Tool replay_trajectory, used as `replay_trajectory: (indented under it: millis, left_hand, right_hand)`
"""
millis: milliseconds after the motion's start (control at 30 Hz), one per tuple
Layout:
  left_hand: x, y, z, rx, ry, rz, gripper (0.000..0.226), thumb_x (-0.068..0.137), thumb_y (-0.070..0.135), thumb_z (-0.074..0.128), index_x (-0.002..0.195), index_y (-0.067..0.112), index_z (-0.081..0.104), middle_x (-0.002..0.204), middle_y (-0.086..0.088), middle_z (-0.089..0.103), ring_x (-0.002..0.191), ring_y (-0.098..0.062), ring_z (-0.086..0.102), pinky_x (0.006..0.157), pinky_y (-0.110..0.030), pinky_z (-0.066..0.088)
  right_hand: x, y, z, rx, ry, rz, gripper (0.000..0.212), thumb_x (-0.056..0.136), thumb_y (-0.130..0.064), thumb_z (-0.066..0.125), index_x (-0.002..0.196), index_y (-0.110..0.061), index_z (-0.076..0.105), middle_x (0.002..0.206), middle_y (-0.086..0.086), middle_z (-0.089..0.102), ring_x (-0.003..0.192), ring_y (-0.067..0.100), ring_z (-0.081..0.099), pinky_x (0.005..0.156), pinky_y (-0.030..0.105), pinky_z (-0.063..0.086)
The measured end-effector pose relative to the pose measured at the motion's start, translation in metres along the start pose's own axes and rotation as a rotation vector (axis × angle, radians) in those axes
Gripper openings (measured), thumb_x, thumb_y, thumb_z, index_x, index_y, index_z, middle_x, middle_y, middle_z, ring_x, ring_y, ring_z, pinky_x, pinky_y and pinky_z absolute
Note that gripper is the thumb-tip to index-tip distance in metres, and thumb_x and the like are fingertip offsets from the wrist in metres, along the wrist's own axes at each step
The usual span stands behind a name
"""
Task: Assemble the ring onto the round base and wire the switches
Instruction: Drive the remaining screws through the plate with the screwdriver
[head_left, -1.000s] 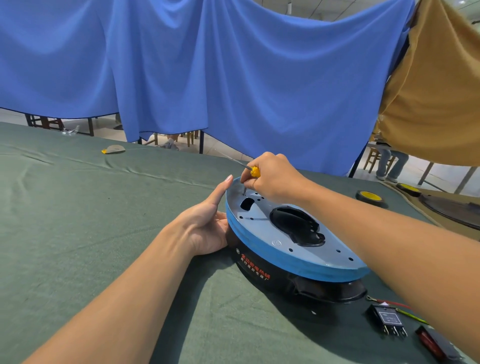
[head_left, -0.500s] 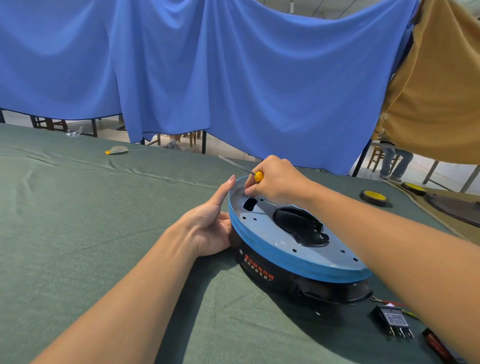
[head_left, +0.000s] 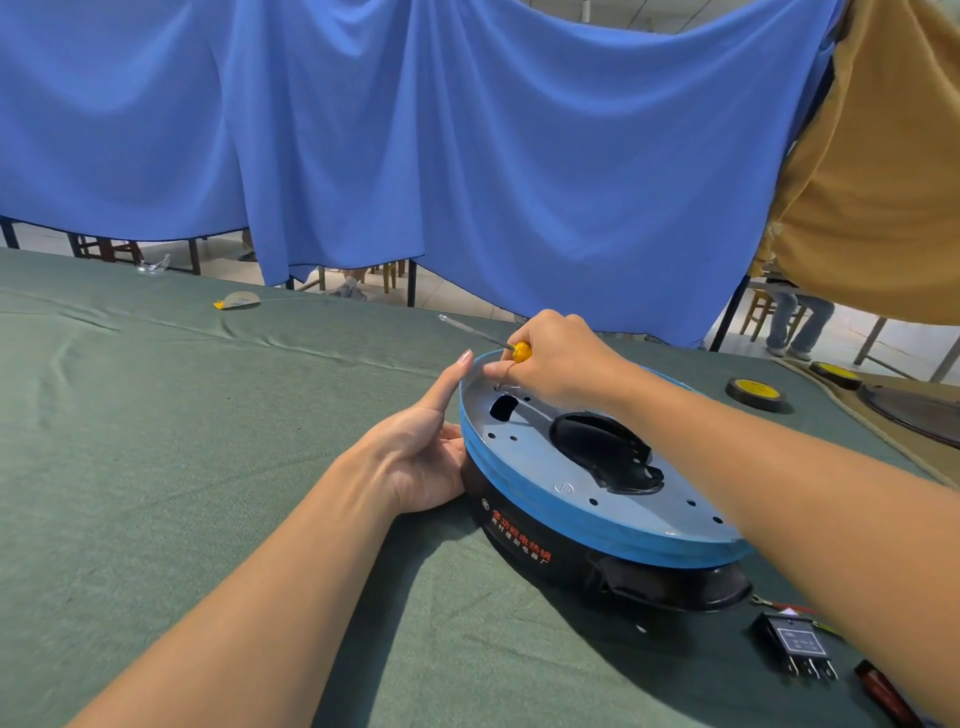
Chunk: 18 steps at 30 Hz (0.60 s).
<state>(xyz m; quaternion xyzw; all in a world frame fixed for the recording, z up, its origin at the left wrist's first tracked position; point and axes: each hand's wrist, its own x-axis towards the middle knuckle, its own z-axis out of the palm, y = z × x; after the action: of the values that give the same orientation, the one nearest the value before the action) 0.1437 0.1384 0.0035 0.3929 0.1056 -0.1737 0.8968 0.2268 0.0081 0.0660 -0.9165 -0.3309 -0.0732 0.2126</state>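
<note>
Ring (head_left: 566, 512): blue-rimmed, seated on top of the round base, its grey face dotted with small holes and cut by two dark openings.
Round base (head_left: 550, 558): black, printed with red and white characters, lying on the green-clothed surface (head_left: 182, 441) in front of the person.
Right hand (head_left: 558, 358): over the ring's far edge, fingers clamped on a yellow-handled screwdriver (head_left: 519, 351) – its metal shaft points away to the left, clear of the ring – while thumb and forefinger pinch down at the ring's face (what they pinch is too small to tell).
Left hand (head_left: 423, 452): pressed against the left side of the base and ring, fingers apart, forefinger straight up along the rim.
Switch (head_left: 795, 644): black, metal prongs showing, on the surface just right of the base; a red one (head_left: 883, 693) lies beyond it.
Wires (head_left: 779, 605): thin – red and green, beside the switch.
Tape roll (head_left: 756, 394): yellow-faced, well apart at the far right.
Backdrop: blue cloth (head_left: 415, 145).
</note>
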Motion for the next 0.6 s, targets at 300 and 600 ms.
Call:
replay_trajectory:
  millis: [300,600]
  left_hand:
    - [-0.001,-0.001,0.002,-0.014,0.024,0.016,0.094,0.065,0.055,0.077,0.136,-0.001,0.050,0.130,-0.021,0.061,0.124,-0.033,0.057,0.105,-0.044,0.044]
    - [0.000,-0.001,0.003,-0.021,0.018,0.003,0.097,0.064,0.055,0.077,0.138,-0.001,0.049,0.134,-0.020,0.058,0.125,-0.033,0.056,0.104,-0.045,0.045]
  right_hand:
    - [-0.001,0.004,0.002,0.004,-0.016,-0.033,0.027,0.086,-0.034,0.071,0.077,-0.008,0.071,0.074,0.008,0.066,0.079,0.019,0.054,0.066,0.035,0.048]
    - [-0.001,0.001,-0.001,-0.029,-0.027,-0.066,0.010,0.084,-0.027,0.073,0.078,-0.022,0.068,0.080,0.003,0.063,0.085,0.023,0.056,0.070,0.035,0.051]
